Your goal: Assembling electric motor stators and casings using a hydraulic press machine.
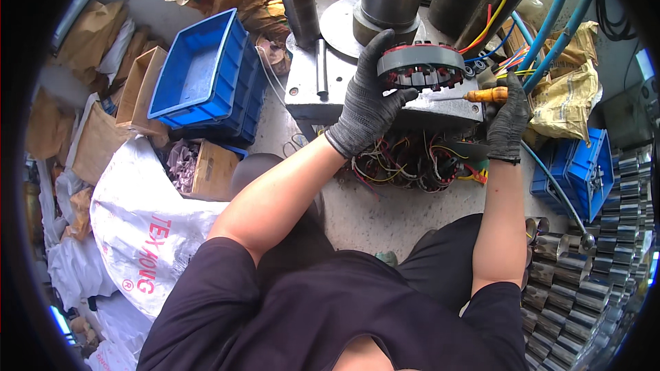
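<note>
My left hand (371,99), in a dark grey knit glove, grips a ring-shaped motor stator (421,60) by its left side, fingers behind and thumb below. The stator has a grey outer band, a red edge and dark red windings with teeth along its lower side. Yellow, red and blue leads run near its right side. In my gloved right hand (509,117) is a screwdriver (487,95) with an orange-yellow handle. Its thin shaft points left, just under the stator; whether the tip touches it I cannot tell. Both hands are over the front of a metal press table (313,93).
A thick steel press column (392,0) rises behind the stator, with a metal cylinder (457,0) beside it. Wound coils with wires (405,165) lie below the table. Blue crates (196,72) stand left, another blue bin (574,172) right. Steel sleeves (577,295) are stacked lower right.
</note>
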